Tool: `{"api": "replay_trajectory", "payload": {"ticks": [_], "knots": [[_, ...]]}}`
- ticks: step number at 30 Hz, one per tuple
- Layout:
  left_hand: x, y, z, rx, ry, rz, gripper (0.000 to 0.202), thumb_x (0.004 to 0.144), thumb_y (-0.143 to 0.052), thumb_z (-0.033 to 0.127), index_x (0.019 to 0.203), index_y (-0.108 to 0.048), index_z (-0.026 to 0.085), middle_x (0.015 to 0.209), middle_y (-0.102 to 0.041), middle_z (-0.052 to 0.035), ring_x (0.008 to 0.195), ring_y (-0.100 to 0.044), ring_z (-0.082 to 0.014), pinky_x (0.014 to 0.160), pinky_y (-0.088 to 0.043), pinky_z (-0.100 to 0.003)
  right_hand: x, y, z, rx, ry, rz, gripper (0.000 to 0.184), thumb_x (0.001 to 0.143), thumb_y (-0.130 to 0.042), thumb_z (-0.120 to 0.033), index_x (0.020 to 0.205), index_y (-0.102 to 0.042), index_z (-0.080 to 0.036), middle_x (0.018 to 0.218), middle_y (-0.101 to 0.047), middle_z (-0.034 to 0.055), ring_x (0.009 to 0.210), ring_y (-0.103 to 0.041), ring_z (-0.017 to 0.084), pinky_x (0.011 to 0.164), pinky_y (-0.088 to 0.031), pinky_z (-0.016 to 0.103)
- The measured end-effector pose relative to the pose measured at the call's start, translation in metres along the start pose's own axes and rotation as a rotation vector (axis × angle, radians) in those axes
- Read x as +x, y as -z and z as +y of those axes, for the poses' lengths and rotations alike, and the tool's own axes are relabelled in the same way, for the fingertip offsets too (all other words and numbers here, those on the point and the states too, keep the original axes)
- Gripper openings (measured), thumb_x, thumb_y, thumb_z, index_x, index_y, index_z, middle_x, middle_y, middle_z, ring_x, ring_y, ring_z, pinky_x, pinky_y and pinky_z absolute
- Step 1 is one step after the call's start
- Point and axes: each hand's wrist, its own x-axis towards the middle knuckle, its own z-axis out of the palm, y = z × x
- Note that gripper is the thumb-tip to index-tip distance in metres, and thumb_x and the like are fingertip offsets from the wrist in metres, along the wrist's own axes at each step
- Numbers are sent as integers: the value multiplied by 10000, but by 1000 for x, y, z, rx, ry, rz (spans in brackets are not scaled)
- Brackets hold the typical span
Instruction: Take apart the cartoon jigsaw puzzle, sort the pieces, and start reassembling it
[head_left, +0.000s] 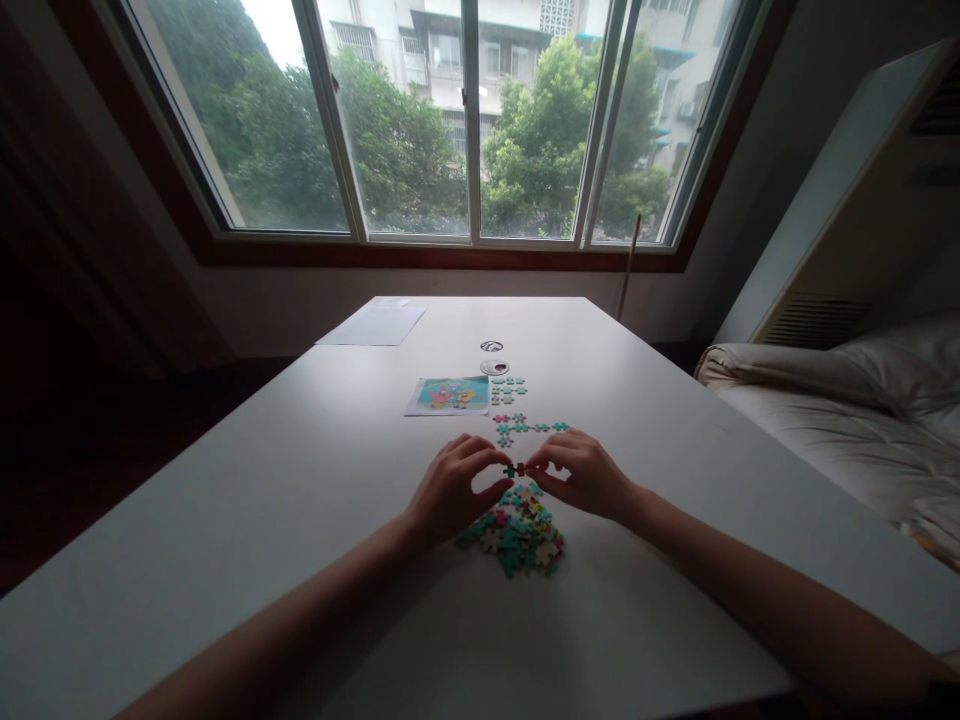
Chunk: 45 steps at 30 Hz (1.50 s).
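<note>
My left hand (454,483) pinches a dark teal puzzle piece (511,471) between thumb and fingers. Fingertip to fingertip with it, my right hand (581,470) pinches a small reddish puzzle piece (521,469). The two pieces meet edge to edge; whether they interlock I cannot tell. Below my hands lies a heap of loose puzzle pieces (517,535), mostly green with some pink, yellow and bare-backed ones. Just beyond my hands, several pieces (521,428) are spread in short rows. A picture sheet (450,396) with pink and yellow figures lies flat to their left.
Further up the white table (300,500) are more sorted pieces (509,390) and two round stickers or discs (493,368). White papers (373,325) rest at the far left corner. A window (465,130) stands beyond, and a padded sofa (832,400) is at the right.
</note>
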Motion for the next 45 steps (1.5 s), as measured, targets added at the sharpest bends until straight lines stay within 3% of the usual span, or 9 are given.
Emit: {"api": "replay_trajectory", "payload": {"ticks": [8, 27, 37, 45], "knots": [[1, 1, 0, -47, 11, 62, 151, 766, -576, 252, 905, -608, 201, 838, -582, -53, 800, -525, -176, 719, -437, -313, 1, 1, 0, -16, -41, 13, 156, 803, -525, -330, 832, -605, -199, 696, -621, 10, 633, -537, 108, 648, -347, 246], [1, -1, -1, -67, 14, 74, 191, 755, -592, 248, 939, -602, 197, 841, -587, -54, 802, -533, -174, 720, -450, -318, 2, 3, -1, -34, -22, 35, 148, 820, -496, -296, 813, -607, -199, 697, -629, 12, 630, -539, 106, 648, -341, 243], [-1, -2, -17, -120, 197, 15, 70, 744, -554, 161, 750, -622, 175, 720, -595, -15, 664, -535, -131, 598, -444, -241, -2, 15, 34, -212, -61, 139, 184, 841, -463, -277, 789, -614, -186, 733, -647, 23, 589, -525, 104, 659, -343, 259], [0, -2, -19, -154, 279, -5, 78, 738, -550, 171, 743, -628, 166, 686, -591, -2, 579, -505, -104, 524, -413, -205, 0, 10, 34, -187, -92, 109, 175, 836, -472, -275, 793, -621, -194, 745, -643, 13, 595, -523, 94, 662, -349, 247]]}}
